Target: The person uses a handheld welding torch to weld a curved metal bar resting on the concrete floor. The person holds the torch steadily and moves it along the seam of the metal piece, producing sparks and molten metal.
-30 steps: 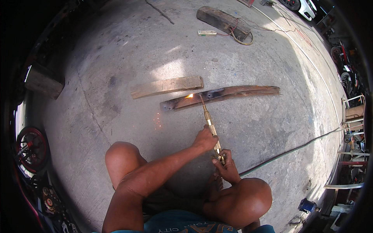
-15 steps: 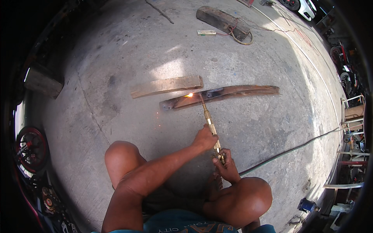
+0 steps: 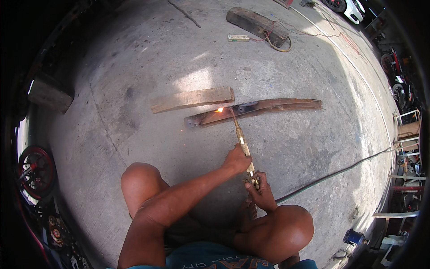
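Observation:
A brass gas torch [image 3: 244,146] slants up and away from me, its nozzle end at a long, rusty steel channel [image 3: 277,106] lying on the floor. Left of the tip, a bright orange glow burns on the metal, and the steel around it is blackened. My left hand [image 3: 237,159] is wrapped round the torch's middle. Lower down, my right hand [image 3: 263,193] grips its rear end by the valve knobs, fingers partly hidden. Just beyond the channel lies a shorter, curved brown bar [image 3: 192,99], apart from it.
Dark hose [image 3: 331,175] runs over the concrete from the right toward my right hand. At the far side lies a dark block [image 3: 255,26] with wires, beside a small pale box [image 3: 238,38]. A red-rimmed wheel [image 3: 36,172] stands left; racks and motorcycles line the right.
Fewer sparks show on the floor left of the channel than before. The torch and both hands keep nearly the same place.

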Tool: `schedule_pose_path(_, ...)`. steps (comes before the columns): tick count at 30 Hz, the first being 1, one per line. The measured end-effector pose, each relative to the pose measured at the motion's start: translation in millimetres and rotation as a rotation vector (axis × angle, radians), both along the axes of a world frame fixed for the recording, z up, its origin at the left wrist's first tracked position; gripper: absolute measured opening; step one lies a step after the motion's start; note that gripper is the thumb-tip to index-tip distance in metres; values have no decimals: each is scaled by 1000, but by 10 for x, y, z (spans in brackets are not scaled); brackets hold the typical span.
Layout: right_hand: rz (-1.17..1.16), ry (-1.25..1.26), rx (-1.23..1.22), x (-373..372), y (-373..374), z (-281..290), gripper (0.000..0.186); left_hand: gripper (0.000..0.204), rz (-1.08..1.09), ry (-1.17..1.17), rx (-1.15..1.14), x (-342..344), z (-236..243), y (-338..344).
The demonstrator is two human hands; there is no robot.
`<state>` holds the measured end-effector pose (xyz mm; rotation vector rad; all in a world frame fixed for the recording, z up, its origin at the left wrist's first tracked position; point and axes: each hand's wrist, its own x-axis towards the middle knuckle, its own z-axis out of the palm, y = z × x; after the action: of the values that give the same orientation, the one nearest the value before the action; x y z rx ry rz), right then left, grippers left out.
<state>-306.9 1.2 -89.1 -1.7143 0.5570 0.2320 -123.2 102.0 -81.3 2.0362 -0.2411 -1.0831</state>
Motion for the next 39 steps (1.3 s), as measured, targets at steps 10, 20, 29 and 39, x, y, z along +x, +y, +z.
schedule_pose_path(10, 23, -21, -47, -12, -3, -53, 44, 71, -7, -58, -19, -6, -75, 13)
schedule_pose_path(20, 11, 0, -30, 19, 12, 35, 43, 71, -33, -85, -39, 7, -97, 8)
schedule_pose_path(29, 6, 2, -9, 47, 16, 71, 44, 66, -3, -93, -68, -5, -174, 6)
schedule_pose_path(39, 11, -1, -1, 29, 7, 4, 44, 65, 3, -87, -34, -12, -124, 14)
